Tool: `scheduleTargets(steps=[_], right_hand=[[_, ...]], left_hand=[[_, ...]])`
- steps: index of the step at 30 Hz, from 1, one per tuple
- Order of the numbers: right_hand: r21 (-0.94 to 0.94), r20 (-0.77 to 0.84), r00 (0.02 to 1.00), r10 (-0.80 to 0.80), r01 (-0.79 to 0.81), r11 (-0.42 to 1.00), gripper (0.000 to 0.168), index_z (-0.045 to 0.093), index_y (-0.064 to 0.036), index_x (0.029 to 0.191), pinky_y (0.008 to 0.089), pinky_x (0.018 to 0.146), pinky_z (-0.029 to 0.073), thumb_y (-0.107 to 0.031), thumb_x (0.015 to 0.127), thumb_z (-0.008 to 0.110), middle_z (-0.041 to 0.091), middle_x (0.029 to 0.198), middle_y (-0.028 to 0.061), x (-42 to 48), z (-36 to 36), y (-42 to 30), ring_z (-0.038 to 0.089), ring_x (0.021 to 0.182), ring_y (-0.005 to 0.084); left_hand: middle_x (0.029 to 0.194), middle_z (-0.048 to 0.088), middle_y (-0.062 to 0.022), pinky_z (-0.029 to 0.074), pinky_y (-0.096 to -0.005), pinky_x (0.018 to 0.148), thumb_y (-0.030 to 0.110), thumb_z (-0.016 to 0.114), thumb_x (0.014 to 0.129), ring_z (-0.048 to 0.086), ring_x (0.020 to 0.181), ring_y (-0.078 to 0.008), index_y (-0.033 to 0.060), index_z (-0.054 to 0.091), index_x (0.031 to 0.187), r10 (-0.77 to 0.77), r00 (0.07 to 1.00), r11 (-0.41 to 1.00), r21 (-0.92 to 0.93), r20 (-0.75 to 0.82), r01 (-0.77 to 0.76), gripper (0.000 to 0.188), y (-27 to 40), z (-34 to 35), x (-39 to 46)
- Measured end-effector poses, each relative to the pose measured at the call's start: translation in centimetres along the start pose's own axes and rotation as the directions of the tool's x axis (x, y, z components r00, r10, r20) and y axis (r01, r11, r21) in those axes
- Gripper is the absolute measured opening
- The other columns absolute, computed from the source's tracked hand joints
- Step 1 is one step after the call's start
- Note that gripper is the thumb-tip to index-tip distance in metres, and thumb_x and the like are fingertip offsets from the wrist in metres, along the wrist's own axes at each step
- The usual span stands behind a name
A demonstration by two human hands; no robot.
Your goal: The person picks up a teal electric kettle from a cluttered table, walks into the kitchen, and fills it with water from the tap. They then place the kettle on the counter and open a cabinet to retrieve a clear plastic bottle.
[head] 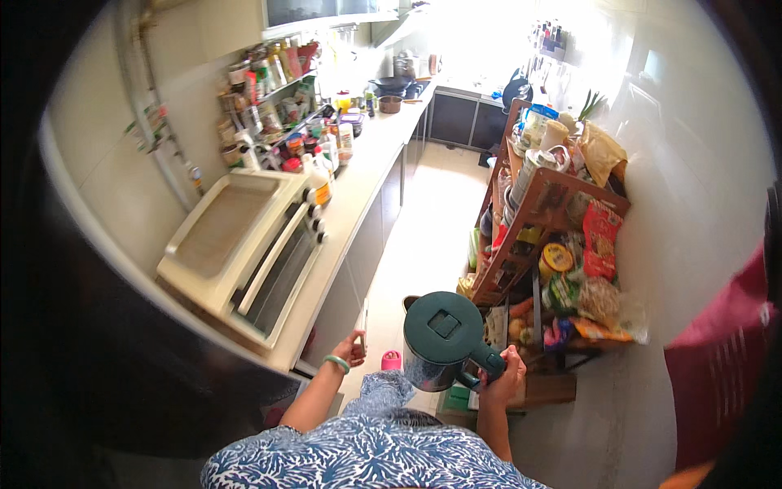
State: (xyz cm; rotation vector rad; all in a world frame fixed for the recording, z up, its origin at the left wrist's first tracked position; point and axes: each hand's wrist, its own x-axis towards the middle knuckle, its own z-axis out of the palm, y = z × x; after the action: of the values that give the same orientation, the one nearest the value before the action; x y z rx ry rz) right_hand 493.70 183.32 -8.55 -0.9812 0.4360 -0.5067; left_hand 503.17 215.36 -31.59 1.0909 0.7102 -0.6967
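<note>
My right hand [506, 378] is closed around the dark green handle of an electric kettle [445, 327]. The kettle has a round dark green lid and a see-through lower body, and it hangs in front of my torso. My left hand [349, 348], with a pale green bangle at the wrist, is closed on a thin, flat object [365, 327] seen edge-on; its kind cannot be told. That hand is beside the counter's near end, to the left of the kettle and apart from it.
On the left, a cream toaster oven [244, 250] and several bottles stand on a long counter [372, 143]. A brown shelf rack [519, 226] packed with food stands on the right. Tiled floor [418, 214] runs between them. A pot [391, 104] sits further back.
</note>
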Motion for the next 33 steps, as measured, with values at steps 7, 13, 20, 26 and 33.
scheduleTargets(steps=[7, 13, 20, 26, 33], right_hand=[[0.008, 0.052, 0.994, -0.093, 0.092, 0.996, 0.038, 0.047, -0.009, 0.063, 0.0262, 0.029, 0.032, -0.029, 0.095, 0.05, 0.048, 0.048, 0.0035, 23.6, 13.2, 4.7, 0.043, 0.032, 0.0135], [0.092, -0.053, 0.997, -0.051, 0.056, 0.994, 0.034, 0.045, -0.011, 0.067, 0.0245, 0.028, 0.03, -0.031, 0.094, 0.049, 0.046, 0.048, 0.0026, 44.9, 26.2, 8.3, 0.039, 0.03, 0.0128], [0.147, 0.1, 0.987, -0.126, 0.111, 0.983, 0.039, 0.048, -0.006, 0.061, 0.025, 0.027, 0.028, -0.027, 0.094, 0.051, 0.048, 0.047, 0.0037, 69.8, 39.1, 12.9, 0.042, 0.031, 0.0119], [0.138, 0.027, 0.996, -0.09, 0.086, 0.987, 0.039, 0.047, -0.007, 0.06, 0.0248, 0.027, 0.028, -0.026, 0.094, 0.05, 0.047, 0.047, 0.0035, 87.4, 48.2, 14.6, 0.041, 0.03, 0.0115], [0.158, -0.023, 0.999, -0.043, 0.046, 0.986, 0.03, 0.05, -0.008, 0.068, 0.0265, 0.026, 0.03, -0.026, 0.091, 0.052, 0.049, 0.05, 0.0039, 109.4, 54.0, 20.0, 0.041, 0.03, 0.0145]], left_hand=[[0.048, 0.047, 0.0046, 0.037, -0.0298, 0.049, 0.071, 0.067, 0.06, 0.044, 0.045, -0.0108, 0.0124, 0.06, 0.067, 0.117, 0.982, 0.972, 0.222, -0.146, -0.083, 0.06, 29.1, 8.6, 18.3], [0.044, 0.039, 0.0032, 0.029, -0.0315, 0.04, 0.067, 0.071, 0.061, 0.03, 0.037, -0.0112, 0.0142, 0.054, 0.06, 0.228, 0.941, 0.946, 0.286, -0.248, -0.154, 0.055, 53.2, 9.9, 36.9], [0.109, 0.066, -0.0127, 0.049, -0.0285, 0.082, 0.05, 0.076, 0.073, 0.062, 0.095, -0.0181, -0.0109, 0.061, 0.11, 0.414, 0.799, 0.908, 0.262, -0.437, -0.327, 0.072, 70.5, 13.6, 55.1], [0.11, 0.067, -0.0163, 0.05, -0.0382, 0.089, 0.052, 0.079, 0.063, 0.064, 0.101, -0.0261, -0.0059, 0.065, 0.107, 0.401, 0.55, 0.873, 0.487, -0.732, 0.013, 0.074, 78.7, 14.2, 65.7], [0.129, 0.054, -0.0174, 0.031, -0.0518, 0.107, 0.061, 0.074, 0.057, 0.049, 0.122, -0.0325, 0.0013, 0.057, 0.121, 0.461, 0.487, 0.519, 0.671, -0.742, 0.53, 0.089, 89.0, 22.9, 69.1]])
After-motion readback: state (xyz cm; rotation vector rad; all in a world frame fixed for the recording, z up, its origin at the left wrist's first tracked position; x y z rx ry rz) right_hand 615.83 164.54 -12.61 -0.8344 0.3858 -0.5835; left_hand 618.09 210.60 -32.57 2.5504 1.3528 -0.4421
